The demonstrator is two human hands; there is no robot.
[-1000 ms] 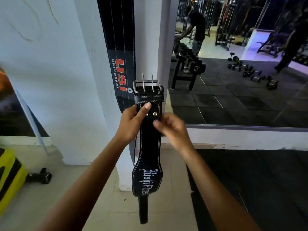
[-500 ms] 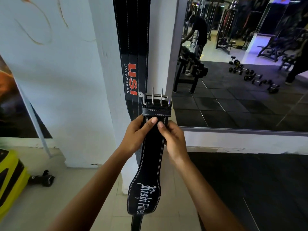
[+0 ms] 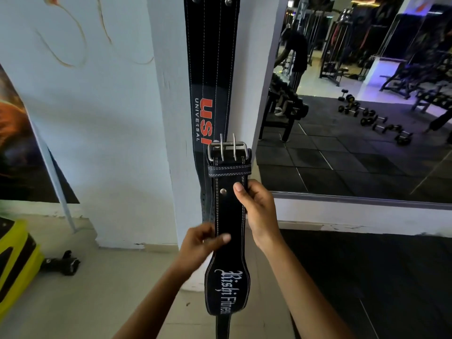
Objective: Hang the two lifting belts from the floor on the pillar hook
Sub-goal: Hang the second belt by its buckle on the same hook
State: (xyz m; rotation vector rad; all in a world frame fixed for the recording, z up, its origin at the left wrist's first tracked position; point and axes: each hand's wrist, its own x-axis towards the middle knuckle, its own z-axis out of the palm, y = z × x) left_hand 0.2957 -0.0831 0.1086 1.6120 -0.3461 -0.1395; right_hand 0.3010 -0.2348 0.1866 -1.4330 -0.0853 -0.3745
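You held the black leather lifting belt (image 3: 230,216) upright in front of the white pillar (image 3: 166,118), its double-prong steel buckle (image 3: 228,148) at the top and its wide padded part, lettered in white gothic script, hanging low toward the floor. Your right hand (image 3: 260,209) was closed around the belt's right edge just below the stitched keeper loop (image 3: 229,169), thumb pressed flat on the front face beside a small silver rivet (image 3: 223,191). Your left hand (image 3: 201,243) gripped the same belt lower down from its left edge, thumb laid across the front and the fingers curled out of sight behind the strap. Both hands were wrapped firmly on it, neither one spread.

The USI Universal belt (image 3: 211,77) hung flat against the pillar's front face, directly behind the belt you held; its red and white lettering ran vertically, and its perforated lower end showed just left of the strap in your hands. Its upper end ran out of the top of the view, so the hook could not be seen. The buckle you held overlapped the bottom of that red lettering.

To the right of the pillar a large wall mirror (image 3: 354,143) reflected dumbbells (image 3: 374,121) on dark floor mats. To the left of the pillar's base, a yellow and black object (image 3: 14,255) sat on the pale floor tiles.
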